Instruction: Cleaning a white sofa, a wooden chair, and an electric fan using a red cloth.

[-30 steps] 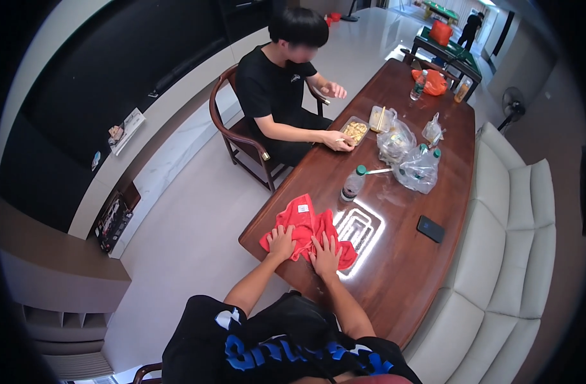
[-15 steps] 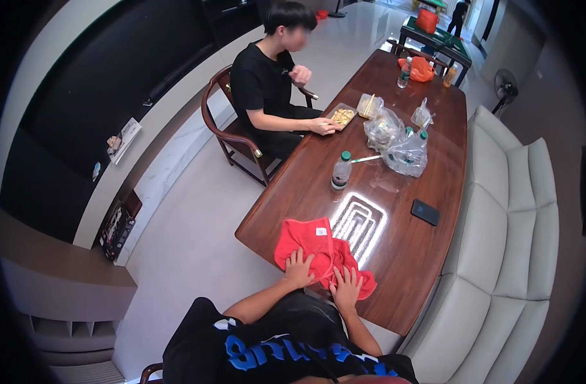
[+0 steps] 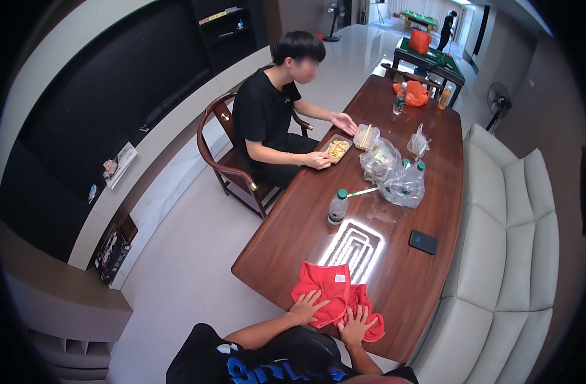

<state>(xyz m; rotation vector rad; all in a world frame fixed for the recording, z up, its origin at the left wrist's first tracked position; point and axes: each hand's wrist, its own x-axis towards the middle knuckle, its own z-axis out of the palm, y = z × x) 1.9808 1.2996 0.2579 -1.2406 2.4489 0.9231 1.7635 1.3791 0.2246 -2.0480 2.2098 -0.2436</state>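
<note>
A red cloth point(image 3: 325, 280) with a small white label lies partly rumpled at the near end of the brown wooden table point(image 3: 273, 262). My left hand point(image 3: 309, 308) rests flat on its near left part, fingers spread. On the bunched right part of the cloth lies my right hand point(image 3: 355, 326), also with its fingers apart. Neither hand grips the cloth. Beyond it stands an upright clear bottle with a green cap point(image 3: 337, 206), and a dark phone point(image 3: 423, 242) lies to the right.
On the left sits a person point(image 3: 264, 121) with chopsticks at a food container point(image 3: 337, 148). Clear plastic bags point(image 3: 401, 182) with bottles are mid-table. An orange bag point(image 3: 413, 93) and more bottles stand at the far end. A pale sofa point(image 3: 497, 256) lines the right side.
My view has tilted up, so the scene sits lower. The cloth and my hands have shifted slightly right across the table. The seated person's raised hand has come down toward the containers.
</note>
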